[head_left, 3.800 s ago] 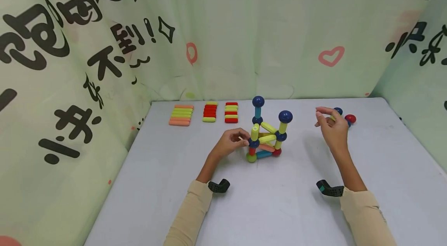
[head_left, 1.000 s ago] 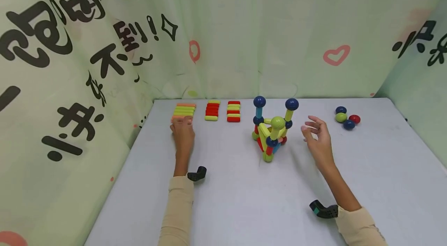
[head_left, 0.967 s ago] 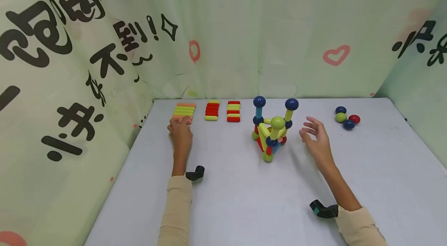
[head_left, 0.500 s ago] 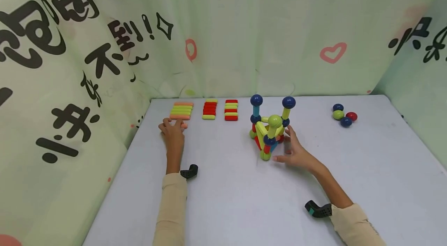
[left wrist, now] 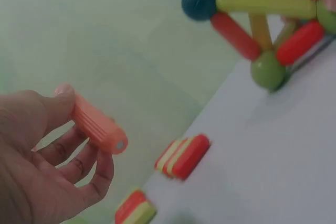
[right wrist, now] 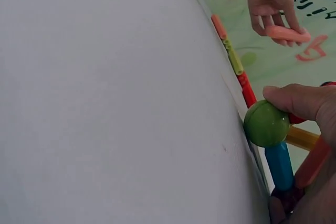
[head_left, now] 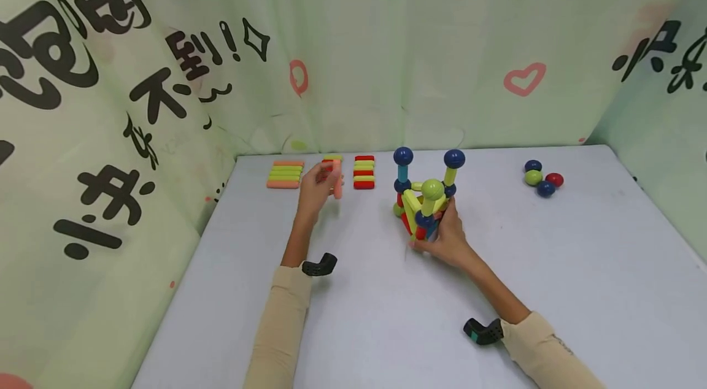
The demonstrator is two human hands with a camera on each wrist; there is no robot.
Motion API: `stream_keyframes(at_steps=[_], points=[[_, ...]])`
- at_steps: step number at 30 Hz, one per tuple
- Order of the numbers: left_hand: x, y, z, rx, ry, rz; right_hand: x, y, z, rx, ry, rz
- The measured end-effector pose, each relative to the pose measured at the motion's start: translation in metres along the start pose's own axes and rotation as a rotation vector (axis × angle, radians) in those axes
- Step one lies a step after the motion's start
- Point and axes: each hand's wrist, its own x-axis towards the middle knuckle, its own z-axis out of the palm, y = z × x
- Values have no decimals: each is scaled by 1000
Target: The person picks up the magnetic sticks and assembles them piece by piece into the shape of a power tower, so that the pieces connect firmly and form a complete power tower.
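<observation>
My left hand (head_left: 316, 191) pinches an orange magnetic rod (head_left: 337, 179) between thumb and fingers, lifted above the table. In the left wrist view, a metal disc shows at the end of that rod (left wrist: 100, 127). My right hand (head_left: 448, 237) holds the lower right side of a structure of magnetic rods and balls (head_left: 420, 202). Its thumb lies on a green ball (right wrist: 266, 123) at the base, as the right wrist view shows. Two dark blue balls and a light green ball (head_left: 432, 189) top the structure's uprights. Part of the base is hidden by the right hand.
Left of the structure lie rows of loose rods: orange and green (head_left: 285, 174), red and yellow behind the left hand, and red and yellow (head_left: 364, 172). Several loose balls (head_left: 533, 178) sit at the back right. A curtain (head_left: 353, 57) hangs behind the table (head_left: 381, 315).
The left hand has drawn an orange rod from the left row, lifted it and carried it right. The right hand has moved left from beside the structure and taken hold of its base.
</observation>
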Motion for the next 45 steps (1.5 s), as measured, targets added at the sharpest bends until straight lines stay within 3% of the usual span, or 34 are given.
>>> stream_keyframes(at_steps=[3, 7, 12, 16, 22, 26, 32, 38, 45], points=[[9, 20, 27, -160, -69, -63, 2, 2, -2, 30, -21, -17], [20, 38, 57, -248, -134, -103, 4, 7, -3, 83, -43, -77], [29, 48, 82, -210, -230, -136, 2, 10, -3, 87, -57, -117], [34, 51, 94, -189, -353, -139, 3, 10, -3, 84, -65, -113], [39, 56, 103, -173, -499, -136, 4, 9, -5, 94, -78, -86], [41, 61, 107, -128, -637, -111, 3, 8, -6, 94, -75, -83], [44, 62, 110, -139, -815, -93, 2, 6, -7, 96, -62, -94], [51, 61, 112, -134, -883, -153, 1, 4, -7, 100, -73, -72], [56, 63, 113, -72, -890, -196, 1, 3, -8, 103, -78, -71]])
